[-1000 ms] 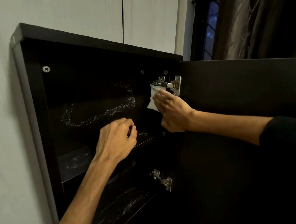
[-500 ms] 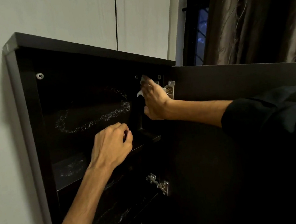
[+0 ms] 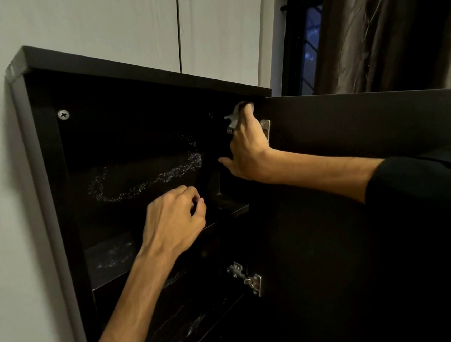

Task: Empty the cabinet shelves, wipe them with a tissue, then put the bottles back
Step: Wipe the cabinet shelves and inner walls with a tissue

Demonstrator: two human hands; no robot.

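A person is facing a dark brown, matte laminate wall cabinet (image 3: 138, 77) with its door (image 3: 365, 118) swung open to the right. The right hand (image 3: 247, 152) is reaching up into the top inside corner, by the upper silver metal hinge (image 3: 266, 131), and its fingers are pressing a crumpled white paper tissue (image 3: 236, 112) against the wood there, thumb spread below. The left hand (image 3: 174, 222) is hovering in front of the upper flat shelf board (image 3: 230, 207), fingers curled loosely inward and grasping nothing that shows.

No bottles are in view; the shelves are looking emptied, so the wiping step is judged to be under way. The back panel is carrying a looping trail of pale, speckled dust or residue (image 3: 148, 181), and similar whitish smears are lying on the upper shelf at left and on the lower shelf (image 3: 176, 332).

To do this well, the tissue probably needs firm, flat pressure and overlapping strokes from the corner outward, working around the hinge and the silver screw head (image 3: 63, 114), then down across the marked panel and shelves. A thin tissue may tear on the hinge's edges.
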